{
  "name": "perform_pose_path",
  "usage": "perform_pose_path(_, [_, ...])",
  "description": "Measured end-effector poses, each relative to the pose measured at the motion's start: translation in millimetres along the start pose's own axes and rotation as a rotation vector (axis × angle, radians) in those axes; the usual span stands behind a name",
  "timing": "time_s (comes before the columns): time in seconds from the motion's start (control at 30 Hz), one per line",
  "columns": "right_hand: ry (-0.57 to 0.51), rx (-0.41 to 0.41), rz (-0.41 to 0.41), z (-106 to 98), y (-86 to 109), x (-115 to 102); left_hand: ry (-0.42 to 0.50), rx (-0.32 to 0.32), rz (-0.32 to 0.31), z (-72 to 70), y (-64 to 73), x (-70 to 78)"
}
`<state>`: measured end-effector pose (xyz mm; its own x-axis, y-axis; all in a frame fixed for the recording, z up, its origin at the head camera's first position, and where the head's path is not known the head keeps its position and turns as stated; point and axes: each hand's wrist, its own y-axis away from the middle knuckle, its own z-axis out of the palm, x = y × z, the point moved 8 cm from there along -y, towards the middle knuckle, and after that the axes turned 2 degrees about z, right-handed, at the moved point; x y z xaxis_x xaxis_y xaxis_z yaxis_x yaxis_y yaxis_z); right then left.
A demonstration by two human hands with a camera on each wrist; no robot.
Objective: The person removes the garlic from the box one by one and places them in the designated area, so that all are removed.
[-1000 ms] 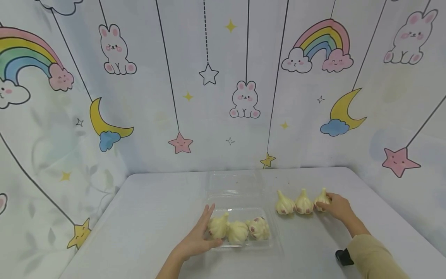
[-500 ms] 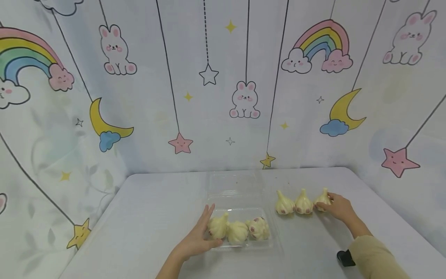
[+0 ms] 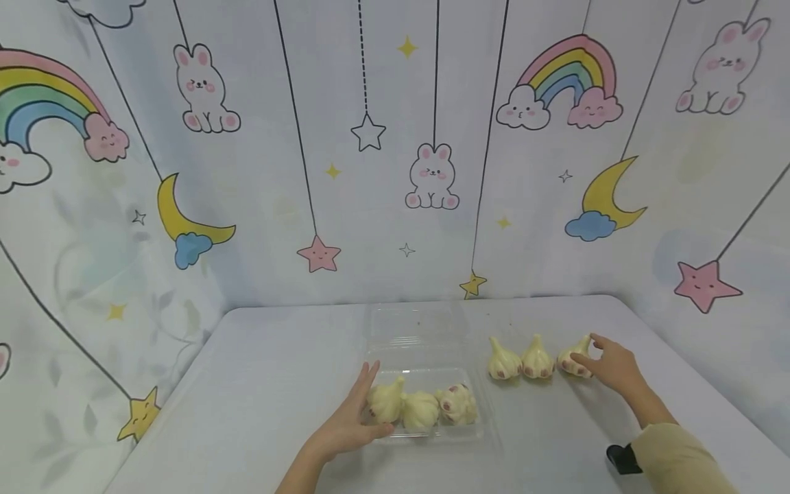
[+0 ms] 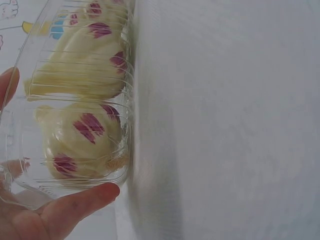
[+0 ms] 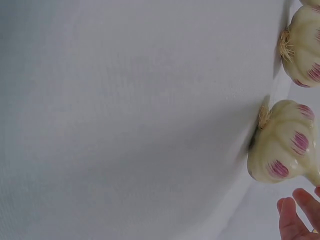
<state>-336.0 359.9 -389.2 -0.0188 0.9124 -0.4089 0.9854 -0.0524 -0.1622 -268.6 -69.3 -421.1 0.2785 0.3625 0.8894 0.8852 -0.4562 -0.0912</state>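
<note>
A clear plastic clamshell container (image 3: 457, 433) stands on the table with its lid laid back. Three garlic bulbs, the left one (image 3: 387, 401) among them, sit in a row inside it. My left hand (image 3: 352, 422) holds the container's left end, thumb at the front and fingers along the far side. To the right, a garlic bulb (image 3: 574, 358) leans toward my right hand (image 3: 614, 367), with a fingertip by its stem. In the right wrist view, the thumb (image 5: 289, 220) is apart from that bulb's body; whether a fingertip touches the stem is unclear.
Two more garlic bulbs stand left of the leaning one, a middle bulb (image 3: 538, 358) and a left bulb (image 3: 505, 360). The transparent lid (image 3: 416, 326) lies behind the container. A patterned curtain (image 3: 265, 171) rises behind the white table (image 3: 278, 357).
My right hand has shifted slightly right and its fingers have come away from the bulb's body toward the stem. That bulb now tilts right. The left hand stays put.
</note>
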Motion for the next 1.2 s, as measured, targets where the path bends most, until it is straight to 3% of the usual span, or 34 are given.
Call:
perform_pose_path(0.67, [-0.086, 0.021, 0.011, 8, -1.2, 1, -0.011, 0.006, -0.008, 0.6, 0.6, -1.7])
perform_pose_path(1.2, [-0.111, 0.059, 0.023, -7, 7.1, -11, -0.022, 0.015, -0.022, 0.1, 1.5, -1.5])
